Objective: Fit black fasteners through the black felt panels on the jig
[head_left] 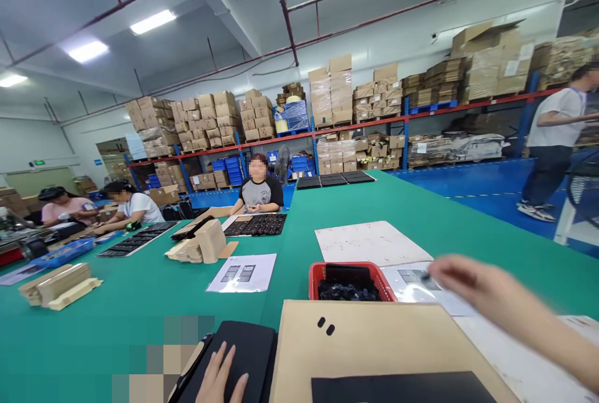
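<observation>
The green bench [435,209] ran wide toward three o'clock; at five, a red plastic basket [314,284] of glossy black pieces [346,292] stood beyond the edge of a tan board [397,335] bearing two black ovals [330,330]. At seven, the left hand [218,377] lay, fingers apart, on a matte black panel [250,344]. At four, the right hand [472,284] was too blurred to tell whether it was clamped on anything.

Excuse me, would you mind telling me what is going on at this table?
The person's left hand rests open on a flat black piece. The right hand is out to the right of a red basket of small dark pieces, and is too blurred to tell whether it holds anything. Two small black ovals and a black sheet lie on the tan board in front. Across the green table, a co-worker faces this way.
</observation>
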A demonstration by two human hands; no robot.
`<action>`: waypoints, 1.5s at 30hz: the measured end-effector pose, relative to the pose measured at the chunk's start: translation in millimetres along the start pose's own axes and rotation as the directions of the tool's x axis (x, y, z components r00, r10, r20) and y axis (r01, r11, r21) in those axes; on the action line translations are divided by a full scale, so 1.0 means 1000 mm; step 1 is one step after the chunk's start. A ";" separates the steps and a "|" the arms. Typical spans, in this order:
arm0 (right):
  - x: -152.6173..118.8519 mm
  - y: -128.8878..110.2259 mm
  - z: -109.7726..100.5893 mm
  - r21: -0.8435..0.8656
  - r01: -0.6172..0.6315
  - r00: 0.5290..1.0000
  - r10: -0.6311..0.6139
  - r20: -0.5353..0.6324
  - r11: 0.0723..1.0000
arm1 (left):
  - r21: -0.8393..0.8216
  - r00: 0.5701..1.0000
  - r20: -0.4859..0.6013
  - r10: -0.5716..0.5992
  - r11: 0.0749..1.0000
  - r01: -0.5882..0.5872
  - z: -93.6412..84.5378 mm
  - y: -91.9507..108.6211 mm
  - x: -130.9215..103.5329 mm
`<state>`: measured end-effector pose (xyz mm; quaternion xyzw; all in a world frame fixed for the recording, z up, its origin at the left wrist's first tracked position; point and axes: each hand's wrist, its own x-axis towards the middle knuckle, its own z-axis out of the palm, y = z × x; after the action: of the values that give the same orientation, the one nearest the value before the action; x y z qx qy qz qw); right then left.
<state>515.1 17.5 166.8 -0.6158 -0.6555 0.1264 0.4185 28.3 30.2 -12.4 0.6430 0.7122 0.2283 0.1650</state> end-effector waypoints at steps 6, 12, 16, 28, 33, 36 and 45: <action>0.037 -0.083 -0.085 0.269 0.146 0.800 0.046 -0.598 0.952 | -0.146 0.967 -0.115 0.228 0.959 -0.244 -0.030 0.108 -0.036; -0.031 -0.080 0.011 0.198 0.188 0.976 -0.205 0.073 0.962 | -0.216 0.808 -0.151 0.570 0.778 -0.590 -0.023 0.183 -0.062; -0.071 -0.063 0.069 0.237 0.003 0.963 -0.067 0.262 0.971 | -0.313 0.764 -0.052 0.643 0.716 -0.624 -0.015 0.217 -0.073; -0.089 -0.051 0.093 0.413 -0.162 0.921 -0.013 0.389 0.896 | -0.488 0.786 0.175 0.593 0.746 -0.453 0.004 0.229 -0.076; -0.088 -0.043 0.085 0.393 -0.235 0.914 0.065 0.400 0.889 | -0.587 0.780 0.288 0.556 0.746 -0.315 0.002 0.223 -0.072; -0.087 -0.044 0.080 0.391 -0.307 0.859 0.075 0.507 0.868 | -0.609 0.753 0.344 0.561 0.744 -0.276 0.002 0.220 -0.071; -0.093 -0.047 0.085 0.198 -0.136 0.876 0.025 0.481 0.971 | -0.482 0.735 0.310 0.603 0.766 -0.424 0.010 0.202 -0.068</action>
<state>412.1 -47.4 110.2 -0.5414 -0.6929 0.3644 0.3065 211.7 -21.7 83.7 0.8072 0.3855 0.2444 0.3744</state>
